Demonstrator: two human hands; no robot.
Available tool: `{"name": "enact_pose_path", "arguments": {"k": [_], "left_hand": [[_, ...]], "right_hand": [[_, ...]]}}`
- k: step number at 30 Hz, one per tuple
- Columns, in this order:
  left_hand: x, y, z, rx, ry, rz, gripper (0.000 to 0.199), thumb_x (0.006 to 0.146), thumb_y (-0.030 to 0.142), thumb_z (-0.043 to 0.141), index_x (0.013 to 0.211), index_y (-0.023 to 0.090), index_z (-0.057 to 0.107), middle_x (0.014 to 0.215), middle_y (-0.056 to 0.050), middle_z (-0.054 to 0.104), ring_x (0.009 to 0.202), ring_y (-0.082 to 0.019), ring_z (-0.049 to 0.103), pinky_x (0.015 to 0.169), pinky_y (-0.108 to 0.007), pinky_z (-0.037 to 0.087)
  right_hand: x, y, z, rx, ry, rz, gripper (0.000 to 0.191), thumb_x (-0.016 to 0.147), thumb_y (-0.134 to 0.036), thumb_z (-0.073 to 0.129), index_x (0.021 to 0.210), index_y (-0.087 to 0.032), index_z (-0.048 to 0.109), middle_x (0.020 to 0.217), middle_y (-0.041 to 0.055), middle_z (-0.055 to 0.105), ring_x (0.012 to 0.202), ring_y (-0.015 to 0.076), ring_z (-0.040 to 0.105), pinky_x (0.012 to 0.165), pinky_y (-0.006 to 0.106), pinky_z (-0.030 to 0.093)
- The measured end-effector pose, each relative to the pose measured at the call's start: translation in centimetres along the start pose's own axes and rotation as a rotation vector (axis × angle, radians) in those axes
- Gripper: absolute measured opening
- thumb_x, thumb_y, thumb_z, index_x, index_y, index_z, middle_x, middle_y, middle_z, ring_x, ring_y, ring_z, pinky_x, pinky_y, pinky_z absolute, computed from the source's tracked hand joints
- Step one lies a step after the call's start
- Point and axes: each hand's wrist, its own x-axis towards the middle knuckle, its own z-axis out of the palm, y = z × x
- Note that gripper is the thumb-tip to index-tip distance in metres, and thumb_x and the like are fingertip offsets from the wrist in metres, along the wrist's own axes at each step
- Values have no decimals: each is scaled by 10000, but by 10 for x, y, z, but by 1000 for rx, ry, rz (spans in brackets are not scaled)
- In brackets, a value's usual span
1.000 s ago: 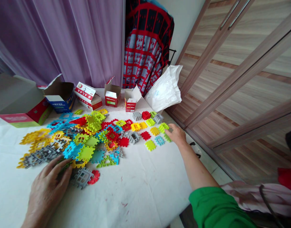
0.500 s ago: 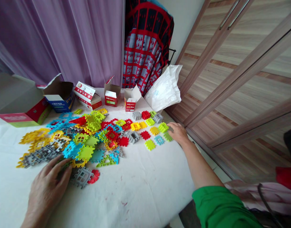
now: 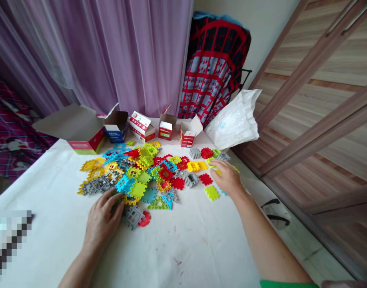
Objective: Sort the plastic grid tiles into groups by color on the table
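Observation:
My left hand (image 3: 104, 216) is at the near left edge of a heap of interlocking plastic building tiles (image 3: 138, 189). Its fingers curl around a shaded green tile (image 3: 119, 197), mostly hidden by the hand. Beside it lie a grey window tile (image 3: 134, 217) and a red round piece (image 3: 144, 219). My right hand (image 3: 227, 178) reaches over the sorted tiles at the right, fingers stretched out near a light green tile (image 3: 211, 161). It covers several tiles. A red tile (image 3: 205, 179) and a lime tile (image 3: 212, 193) lie just left of it.
Open boxes stand along the back, among them a large box (image 3: 84, 147), a blue box (image 3: 116, 134) and a small red box (image 3: 188, 139). A white bag (image 3: 234, 120) leans at the back right. A wooden wardrobe (image 3: 309, 100) borders the right side.
The view has turned left. My right hand has moved left from beside the green stack to over the sorted tiles. My left hand stays by the heap's near edge.

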Motion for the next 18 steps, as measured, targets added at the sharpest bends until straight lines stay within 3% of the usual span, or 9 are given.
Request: {"name": "enact_pose_path", "arguments": {"k": [6, 9, 13, 18], "left_hand": [[-2, 2, 1, -10, 8, -11, 422, 924, 488, 417, 1073, 228, 714, 1275, -118, 657, 1100, -281, 650, 968, -466, 522], [-2, 5, 1, -19, 5, -18, 412, 926, 482, 419, 1077, 236, 712, 1275, -110, 656, 1111, -276, 644, 983, -461, 514], [-3, 7, 1, -20, 13, -32, 397, 925, 475, 423, 1083, 249, 709, 1287, -100, 653, 1131, -270, 632, 1001, -468, 501], [-4, 8, 2, -38, 15, -37, 411, 933, 477, 409, 1096, 247, 707, 1285, -110, 650, 1143, -276, 625, 998, -479, 496]], "right_hand": [[7, -95, 46, 181, -135, -149, 272, 848, -164, 532, 1025, -246, 721, 1120, 49, 729, 1059, 222, 635, 974, 385, 482], [11, -132, 65, 207, -219, -180, 274, 860, -166, 551, 1071, -252, 704, 1184, 43, 706, 1091, 213, 612, 1003, 377, 459], [25, -159, 78, 130, -334, -175, 349, 856, -217, 586, 1199, -245, 646, 1261, 62, 658, 1170, 234, 554, 1036, 396, 421], [44, -173, 79, -81, -501, -181, 502, 782, -318, 678, 1272, -256, 590, 1275, 101, 614, 1232, 309, 493, 1006, 468, 412]]}}
